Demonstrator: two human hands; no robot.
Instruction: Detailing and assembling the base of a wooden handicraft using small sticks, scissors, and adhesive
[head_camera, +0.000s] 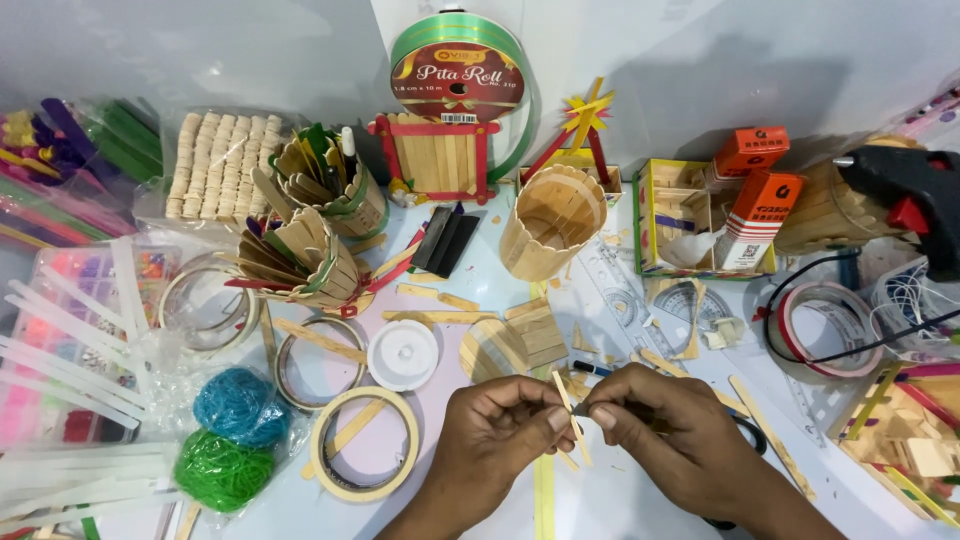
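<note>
The left hand (500, 425) is closed around a thin wooden stick (570, 412), with the thumb and the first finger pinching it near its middle. The stick stands almost upright, a little tilted, between the two hands. The right hand (665, 425) is closed too, and its fingertips touch the same stick from the other side. Something dark shows under the right palm, near the wrist, but I cannot tell what it is.

Just above the left hand lies a small fan-shaped piece made of flat sticks (512, 342). To the left of this hand there is a white round lid (402, 354), and lower a roll of beige tape (365, 443). Further left lie a blue ball of string (238, 405) and a green ball of string (222, 468).

Well above both hands stands a round cup made of wooden sticks (552, 222), and beside it, further left, two holders full of sticks (310, 225). Behind them a green ribbon roll (458, 75) leans on the wall.

To the right of the right hand lies a red tape ring (828, 330). Far up on the right there is a black glue gun (910, 195).
</note>
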